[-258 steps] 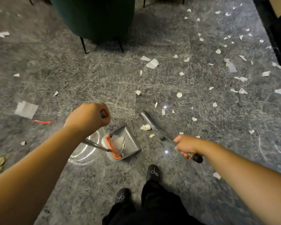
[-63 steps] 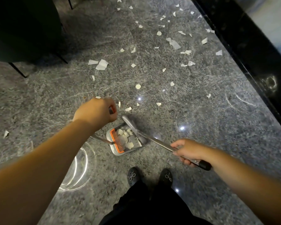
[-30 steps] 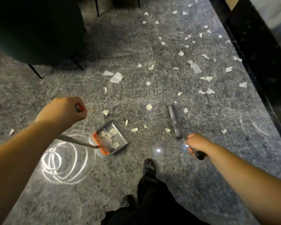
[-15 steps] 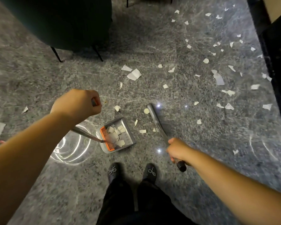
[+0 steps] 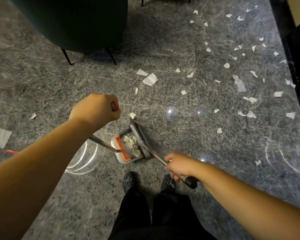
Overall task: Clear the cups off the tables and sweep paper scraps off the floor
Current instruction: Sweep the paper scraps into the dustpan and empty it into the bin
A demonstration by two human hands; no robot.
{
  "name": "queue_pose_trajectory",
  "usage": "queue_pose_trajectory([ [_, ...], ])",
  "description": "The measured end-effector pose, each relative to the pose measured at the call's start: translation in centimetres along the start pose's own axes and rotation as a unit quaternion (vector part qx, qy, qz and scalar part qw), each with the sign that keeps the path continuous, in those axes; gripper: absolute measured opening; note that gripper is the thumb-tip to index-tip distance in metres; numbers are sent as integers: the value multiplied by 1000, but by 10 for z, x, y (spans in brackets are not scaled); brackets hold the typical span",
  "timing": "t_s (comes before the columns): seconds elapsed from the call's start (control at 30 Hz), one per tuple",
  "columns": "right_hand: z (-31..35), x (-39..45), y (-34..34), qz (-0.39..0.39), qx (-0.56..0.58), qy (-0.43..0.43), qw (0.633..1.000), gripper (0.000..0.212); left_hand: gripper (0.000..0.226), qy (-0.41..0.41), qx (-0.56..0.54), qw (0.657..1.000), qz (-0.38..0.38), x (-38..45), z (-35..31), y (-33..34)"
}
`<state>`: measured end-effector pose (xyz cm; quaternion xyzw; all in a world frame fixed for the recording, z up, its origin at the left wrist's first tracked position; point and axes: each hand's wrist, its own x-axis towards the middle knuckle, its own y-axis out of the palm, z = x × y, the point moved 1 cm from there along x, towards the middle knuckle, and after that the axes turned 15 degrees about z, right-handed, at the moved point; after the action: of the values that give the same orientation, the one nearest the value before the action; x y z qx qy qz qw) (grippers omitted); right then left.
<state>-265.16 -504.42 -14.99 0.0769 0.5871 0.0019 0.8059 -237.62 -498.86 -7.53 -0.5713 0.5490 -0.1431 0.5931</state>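
My hands grip dustpan handle (image 5: 102,143) (left (image 5: 95,109)) and broom (image 5: 139,138) (right (image 5: 178,166)); broom head now meets dustpan (image 5: 121,158), delivering another batch of scraps (image 5: 132,146).

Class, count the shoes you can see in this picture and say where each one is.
2. One shoe is on the floor below the dustpan; the other shoe is to its right, under the right hand. None appear hidden.
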Motion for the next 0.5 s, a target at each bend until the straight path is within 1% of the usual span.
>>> queue_pose_trajectory([
  [0.1, 4, -3, 8, -15, 60, -16, 998, 43, 5, 8, -5, 1000, 5, 0, 2, -2],
  [0.23, 10, -10, 14, -36, 90, -24, 995, 43, 9, 17, -14, 1000, 9, -4, 12, -3],
  [0.37, 20, -22, 14, -53, 107, -29, 992, 43, 7, 27, -48, 998, 7, -15, 36, -9],
  [0.5, 33, -25, 13, -75, 128, -35, 988, 38, 4, 6, -92, 996, -16, -25, 61, -21],
])
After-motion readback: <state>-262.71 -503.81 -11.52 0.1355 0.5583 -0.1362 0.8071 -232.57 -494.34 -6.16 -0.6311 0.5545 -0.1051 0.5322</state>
